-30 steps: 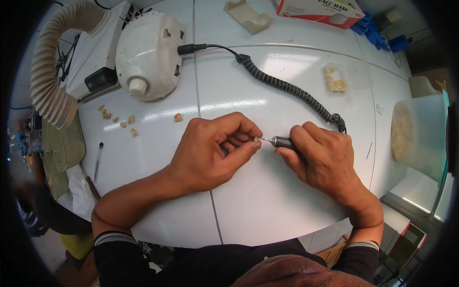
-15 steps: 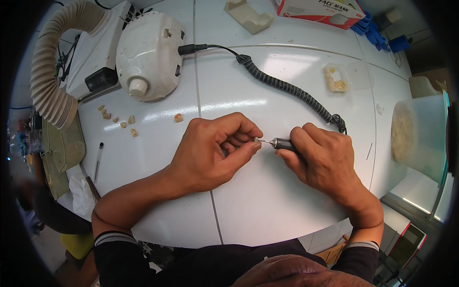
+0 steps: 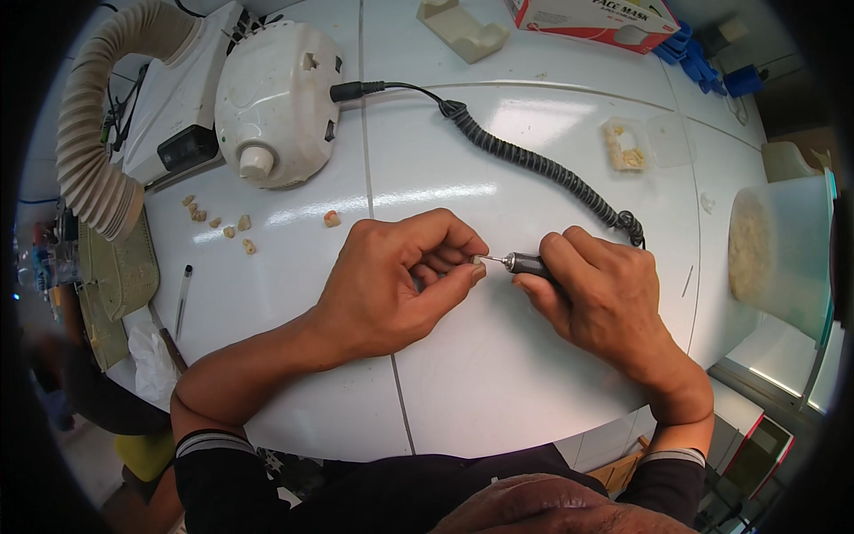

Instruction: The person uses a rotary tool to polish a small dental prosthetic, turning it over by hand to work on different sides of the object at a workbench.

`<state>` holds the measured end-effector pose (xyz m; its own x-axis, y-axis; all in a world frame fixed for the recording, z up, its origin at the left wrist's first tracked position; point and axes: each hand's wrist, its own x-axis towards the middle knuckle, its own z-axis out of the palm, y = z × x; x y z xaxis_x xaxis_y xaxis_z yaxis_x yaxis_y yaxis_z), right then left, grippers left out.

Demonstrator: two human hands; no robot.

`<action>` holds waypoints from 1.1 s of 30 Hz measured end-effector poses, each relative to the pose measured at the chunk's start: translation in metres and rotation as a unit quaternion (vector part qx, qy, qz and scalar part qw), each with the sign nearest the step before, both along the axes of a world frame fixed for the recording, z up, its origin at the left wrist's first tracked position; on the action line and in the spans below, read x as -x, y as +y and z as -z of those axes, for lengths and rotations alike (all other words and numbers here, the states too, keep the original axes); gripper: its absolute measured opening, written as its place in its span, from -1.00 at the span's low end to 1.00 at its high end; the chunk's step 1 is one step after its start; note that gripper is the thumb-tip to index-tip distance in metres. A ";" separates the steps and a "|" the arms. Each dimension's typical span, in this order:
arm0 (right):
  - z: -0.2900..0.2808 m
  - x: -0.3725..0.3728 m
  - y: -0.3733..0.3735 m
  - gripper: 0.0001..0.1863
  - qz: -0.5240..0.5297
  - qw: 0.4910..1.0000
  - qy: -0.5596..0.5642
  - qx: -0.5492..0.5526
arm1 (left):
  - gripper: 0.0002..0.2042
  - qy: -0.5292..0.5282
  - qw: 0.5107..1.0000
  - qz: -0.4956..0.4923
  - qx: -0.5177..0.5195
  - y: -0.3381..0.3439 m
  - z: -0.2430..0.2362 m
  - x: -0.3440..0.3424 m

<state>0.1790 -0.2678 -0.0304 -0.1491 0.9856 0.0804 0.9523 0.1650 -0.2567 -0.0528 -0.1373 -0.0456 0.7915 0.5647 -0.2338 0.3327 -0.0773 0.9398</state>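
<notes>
Ctr of frame: L hand (image 3: 391, 278) pinches small pale piece (image 3: 478, 260); R hand (image 3: 600, 289) grips handpiece (image 3: 528, 264), bit (image 3: 495, 259) at the piece. Bit could skid into L thumb (image 3: 455, 285), the piece being tiny; coiled cord (image 3: 535, 166), upper right, might tug.

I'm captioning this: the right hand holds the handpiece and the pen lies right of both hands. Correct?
One detail is wrong: in the head view, the pen lies left of both the left hand and the right hand, which does hold the handpiece.
</notes>
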 end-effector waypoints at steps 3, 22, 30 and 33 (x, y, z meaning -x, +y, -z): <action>0.000 -0.001 -0.001 -0.59 -0.001 1.000 0.000 -0.001 | -0.84 -0.001 1.000 -0.002 0.001 0.000 0.000 0.000; 0.001 -0.001 -0.001 -0.59 -0.011 1.000 -0.008 -0.004 | -0.82 -0.018 0.999 -0.027 -0.001 -0.001 0.003 0.002; 0.001 -0.001 -0.001 -0.59 -0.005 1.000 -0.001 -0.003 | -0.83 -0.018 0.999 -0.020 -0.018 -0.001 0.003 0.002; 0.001 0.000 0.001 -0.58 -0.004 1.000 -0.001 -0.003 | -0.83 -0.019 0.999 -0.020 -0.018 0.000 0.004 0.003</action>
